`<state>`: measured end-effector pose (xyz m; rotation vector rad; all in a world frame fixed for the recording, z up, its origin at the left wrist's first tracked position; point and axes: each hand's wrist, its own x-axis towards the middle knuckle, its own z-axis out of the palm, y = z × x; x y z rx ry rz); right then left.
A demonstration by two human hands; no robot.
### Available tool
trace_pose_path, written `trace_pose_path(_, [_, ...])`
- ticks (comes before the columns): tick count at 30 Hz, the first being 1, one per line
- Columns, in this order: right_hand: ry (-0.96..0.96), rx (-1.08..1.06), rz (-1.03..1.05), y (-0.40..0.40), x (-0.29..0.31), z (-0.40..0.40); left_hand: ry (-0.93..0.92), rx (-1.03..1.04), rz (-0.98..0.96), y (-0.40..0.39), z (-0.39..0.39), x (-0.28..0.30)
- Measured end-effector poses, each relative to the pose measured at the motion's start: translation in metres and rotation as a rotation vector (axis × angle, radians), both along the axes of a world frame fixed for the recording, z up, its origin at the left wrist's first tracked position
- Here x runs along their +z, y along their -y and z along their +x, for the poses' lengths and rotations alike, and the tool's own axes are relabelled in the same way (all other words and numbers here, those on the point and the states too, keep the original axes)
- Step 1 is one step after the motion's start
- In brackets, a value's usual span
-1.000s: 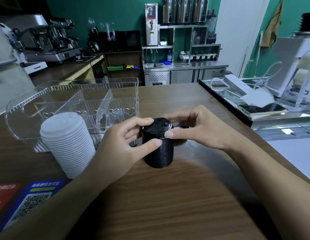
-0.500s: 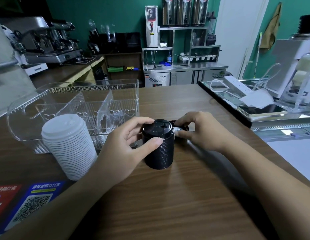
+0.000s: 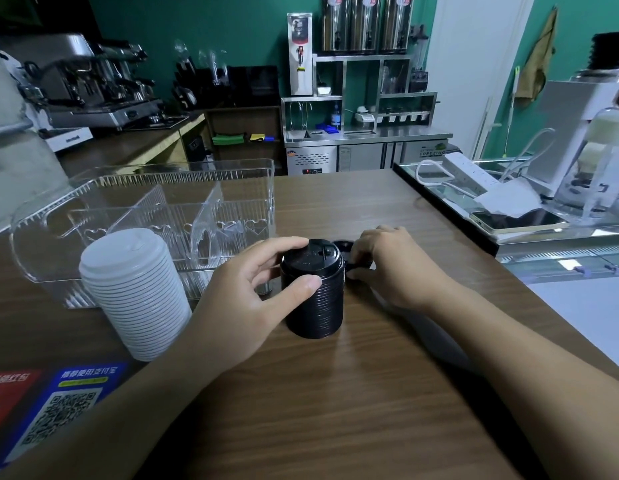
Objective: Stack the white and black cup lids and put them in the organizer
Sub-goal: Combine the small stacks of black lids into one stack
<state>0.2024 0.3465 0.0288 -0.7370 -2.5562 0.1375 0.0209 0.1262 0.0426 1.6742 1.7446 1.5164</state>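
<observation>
Closest to me, two payment stickers with QR codes point(image 3: 58, 414) lie flat at the desk's point(image 3: 335, 410) front left corner, and just past them the white lid stack point(image 3: 134, 292) stands upright and untouched, leaning against nothing, right in front of the clear organizer. At the middle of the desk the left hand point(image 3: 256, 296) grips the black lid stack point(image 3: 313, 292), thumb curled across its ribbed side and fingers hooked over the top rim, steadying it just as it did a second ago. What has changed is the right hand point(image 3: 387, 268): a second ago it was up on the stack's top beside the left fingers, and now it has dropped off to the right and down to the desk, where its fingers curl round a loose black lid point(image 3: 346, 252) lying just behind and beside the stack. I take that to mean the last lid went on and the hand is fetching the next one, so the black stack is not finished yet. Beyond the hands, the clear organizer point(image 3: 231, 181) with its heart-cut dividers holds no lids in any compartment I can see, so both stacks have yet to go in.
</observation>
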Motion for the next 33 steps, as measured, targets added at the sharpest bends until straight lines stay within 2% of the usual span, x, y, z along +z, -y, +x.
trace_pose_path(9, [-0.203, 0.042, -0.260, 0.003, 0.010, 0.007, -0.019, 0.017, -0.003, 0.001, 0.000, 0.001])
trace_pose_path(11, [-0.277, 0.022, -0.257, 0.006, 0.016, 0.008, -0.037, 0.025, 0.005, 0.001, 0.000, 0.000])
trace_pose_path(14, [-0.462, 0.024, -0.396, 0.010, 0.027, 0.011, -0.077, 0.032, 0.020, 0.001, 0.000, 0.000])
trace_pose_path(18, [-0.700, 0.146, -0.645, 0.023, 0.045, 0.015, -0.115, 0.032, -0.001, 0.002, 0.000, 0.002])
trace_pose_path(23, [-0.835, 0.340, -0.873, 0.036, 0.055, 0.013, -0.091, 0.048, 0.019, 0.004, 0.004, 0.006])
trace_pose_path(28, [-0.844, 0.553, -1.025, 0.046, 0.056, 0.010, -0.043, 0.028, 0.098, 0.004, 0.004, 0.007])
trace_pose_path(33, [-0.781, 0.612, -1.006, 0.055, 0.057, 0.011, -0.013, -0.014, 0.189, 0.004, 0.008, 0.007])
